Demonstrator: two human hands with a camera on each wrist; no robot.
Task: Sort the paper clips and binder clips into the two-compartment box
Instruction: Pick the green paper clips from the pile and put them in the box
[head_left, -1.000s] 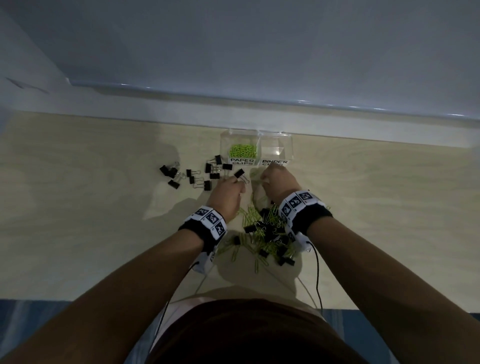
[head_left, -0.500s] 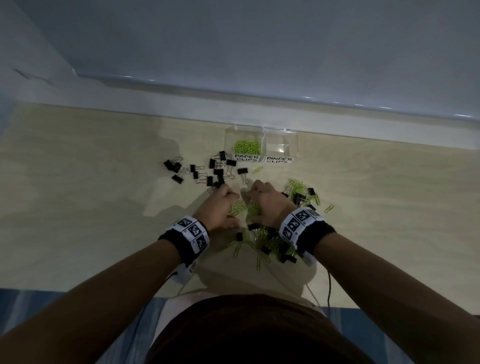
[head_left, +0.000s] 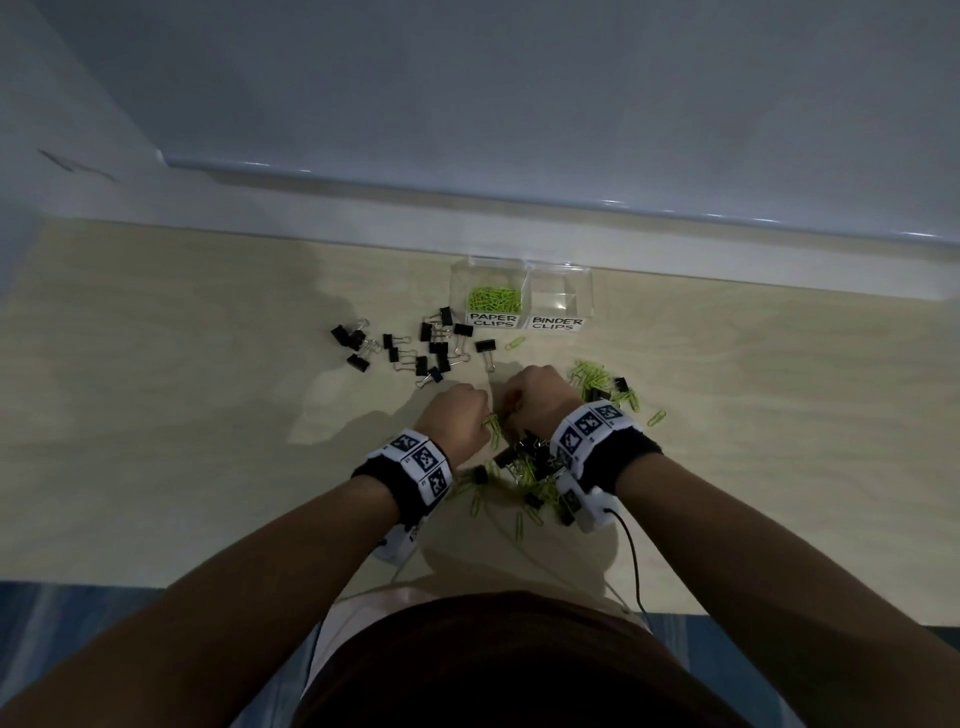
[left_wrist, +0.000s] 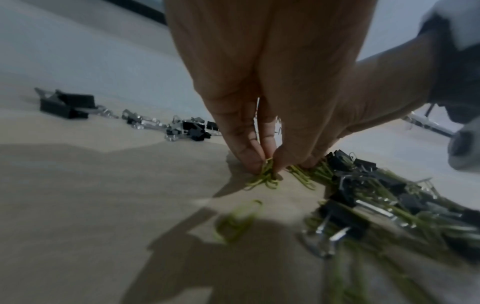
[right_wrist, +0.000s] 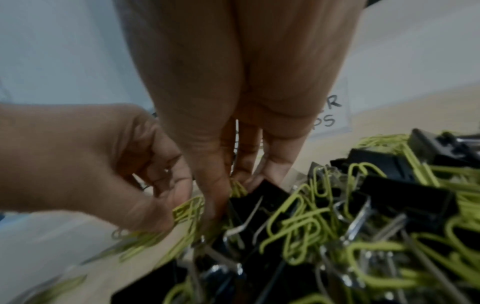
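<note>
A clear two-compartment box (head_left: 523, 274) stands at the far edge of the table. Its left side, labelled PAPER CLIPS, holds green paper clips (head_left: 493, 299); its right side, labelled BINDER CLIPS (head_left: 557, 323), looks empty. A mixed pile (head_left: 527, 467) of green paper clips and black binder clips lies under both hands. My left hand (head_left: 457, 415) pinches a few green paper clips (left_wrist: 267, 174) at the pile's left edge, fingertips on the table. My right hand (head_left: 535, 395) pinches green paper clips (right_wrist: 237, 188) right beside a black binder clip (right_wrist: 267, 195).
Several black binder clips (head_left: 415, 348) lie scattered left of the box. A smaller heap of paper clips with a few binder clips (head_left: 602, 382) lies to the right of my right hand. A single paper clip (head_left: 515, 343) lies in front of the box. A cable (head_left: 631, 561) hangs from my right wrist.
Both hands have drawn back from just in front of the box to the mixed pile and lowered their fingers onto it, now pinching green paper clips.
</note>
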